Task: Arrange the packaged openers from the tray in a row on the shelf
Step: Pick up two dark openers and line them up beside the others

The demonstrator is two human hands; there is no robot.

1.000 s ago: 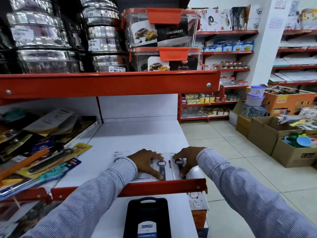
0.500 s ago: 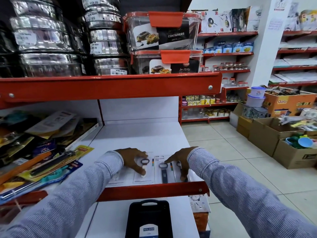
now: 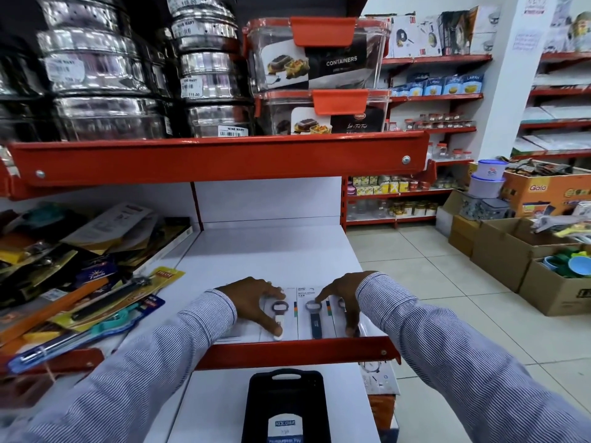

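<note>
Three packaged openers lie side by side at the front of the white shelf (image 3: 271, 251), just behind its red lip (image 3: 297, 350). My left hand (image 3: 252, 302) lies flat with spread fingers on the white-handled opener pack (image 3: 279, 321). The dark blue-handled opener pack (image 3: 315, 319) sits uncovered between my hands. My right hand (image 3: 343, 298) rests its fingertips on the third opener pack (image 3: 341, 303), which it mostly hides. The black tray (image 3: 286, 407) lies on the lower shelf below, and nothing shows on it but its label.
Several carded kitchen tools (image 3: 96, 302) are piled on the shelf section to the left. Steel tins (image 3: 102, 84) and clear containers (image 3: 319, 59) fill the shelf above. Open cardboard boxes (image 3: 518, 251) stand on the tiled floor to the right.
My left hand has moved left, from the blue-handled opener pack to the white-handled one, and the packs now lie further apart. My right hand has stayed on the right-most pack.
</note>
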